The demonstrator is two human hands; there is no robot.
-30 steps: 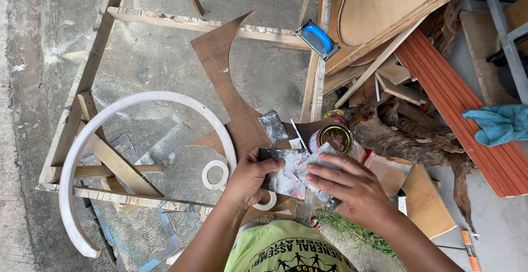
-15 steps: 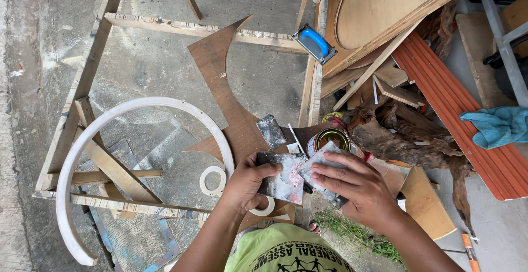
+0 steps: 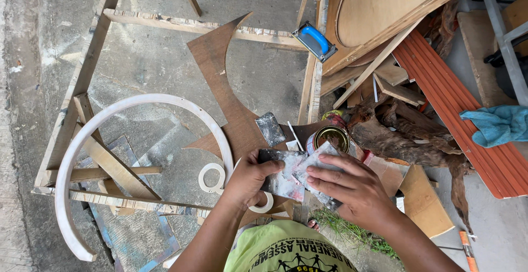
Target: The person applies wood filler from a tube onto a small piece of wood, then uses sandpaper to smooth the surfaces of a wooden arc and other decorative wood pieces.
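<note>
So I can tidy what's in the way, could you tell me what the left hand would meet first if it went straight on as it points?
Probably the open tin: the left hand points up-right across its smeared scraper, though depth is unclear.

This is looking like an open-air woodworking yard. A rough timber frame point(image 3: 82, 101) is lying on a stained concrete floor point(image 3: 148, 57), with a curved plywood offcut point(image 3: 220, 79), a white curved moulding point(image 3: 110, 112), stacked boards point(image 3: 385, 8) and an opened tin point(image 3: 330, 137), perhaps of filler, sitting around it.
</note>
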